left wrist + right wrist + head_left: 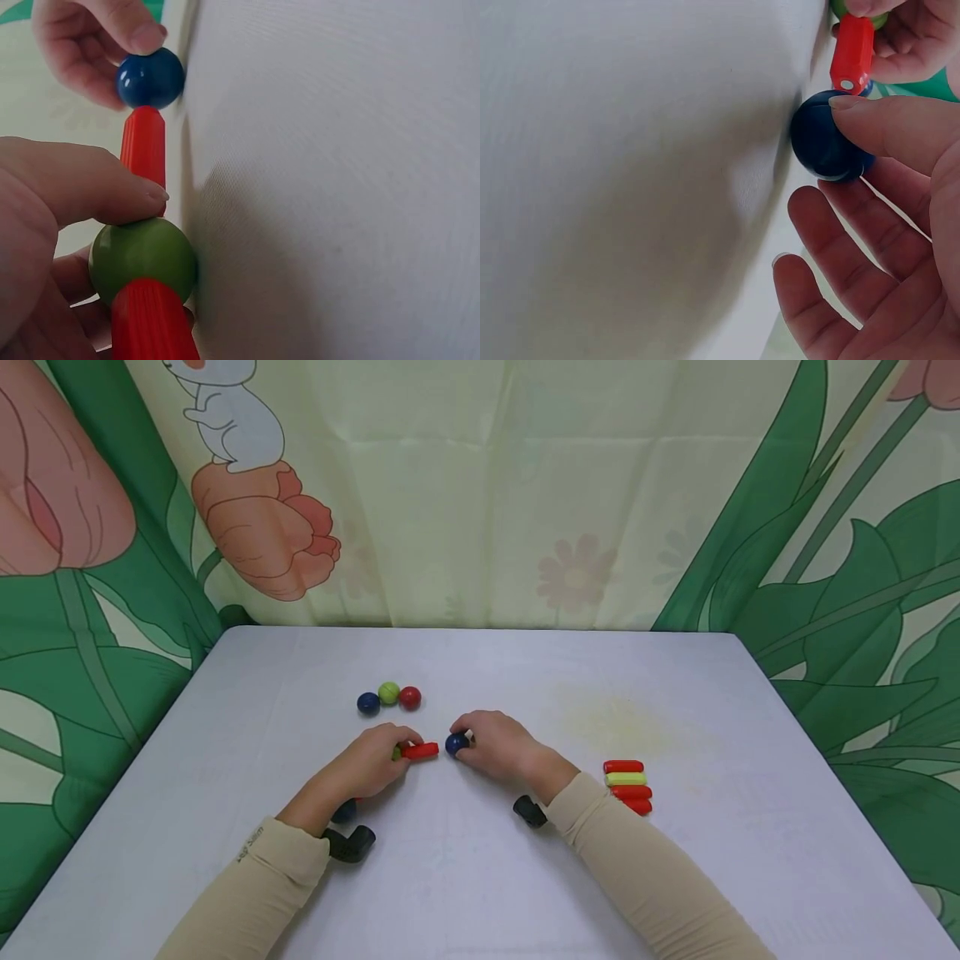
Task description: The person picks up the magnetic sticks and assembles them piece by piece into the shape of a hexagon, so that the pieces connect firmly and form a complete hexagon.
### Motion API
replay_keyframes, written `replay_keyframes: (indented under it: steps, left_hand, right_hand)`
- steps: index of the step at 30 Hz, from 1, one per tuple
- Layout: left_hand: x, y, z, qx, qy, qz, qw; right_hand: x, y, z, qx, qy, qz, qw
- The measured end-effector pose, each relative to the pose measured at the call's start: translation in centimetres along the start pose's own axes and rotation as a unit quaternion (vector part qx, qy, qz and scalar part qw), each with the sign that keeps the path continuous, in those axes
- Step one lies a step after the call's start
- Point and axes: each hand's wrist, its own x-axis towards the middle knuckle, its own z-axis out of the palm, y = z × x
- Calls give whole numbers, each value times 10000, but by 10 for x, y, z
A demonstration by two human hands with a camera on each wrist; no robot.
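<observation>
My left hand point(372, 762) grips a green ball point(142, 259) with the thumb across it. One red rod point(420, 750) extends from that ball to the right, and another red rod point(154, 322) joins it on the near side. A blue ball point(345, 811) shows beside the left wrist, partly hidden by the arm. My right hand point(497, 747) pinches another blue ball point(826, 136) between thumb and fingers, its other fingers spread. In the head view, a small gap separates this ball from the rod's free end, which bears a pale round spot in the right wrist view.
Behind the left hand sit a blue ball point(368, 703), a green ball point(388, 693) and a red ball point(410, 697), close together. Right of the right forearm lie red rods point(624, 767) and a yellow-green rod point(626, 779), partly covered by the sleeve. A patterned curtain point(480, 510) hangs behind the white table point(480, 668).
</observation>
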Motion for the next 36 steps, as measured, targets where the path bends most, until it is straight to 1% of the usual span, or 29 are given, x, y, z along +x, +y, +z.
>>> replay_keyframes:
  steps: [4,9,19,22,29,31,33,36]
  left_hand:
    - [-1,0,0,34,-2,55,10000]
    - [-3,1,-1,123,-29,5,9999]
    - [-2,2,-1,244,-95,66,9996]
    - [-1,1,-2,271,-83,15,9996]
    - [2,1,-2,132,43,-394,9991]
    - [2,1,-2,135,91,-470,9988]
    - [2,1,-1,138,135,-511,9985]
    - [-1,2,-2,188,154,-458,9987]
  right_hand:
    - [-1,-2,1,39,-32,9,10000]
    - [-1,-4,2,44,-17,4,10000]
    - [2,-7,3,-3,-63,-66,10000]
    - [1,-8,4,-13,-48,-60,10000]
    - [1,-8,3,-82,-71,-92,9999]
    - [0,-8,3,-120,-63,-138,9998]
    - [0,-8,3,-162,-49,-180,9997]
    - [0,-8,3,-156,-47,-189,9997]
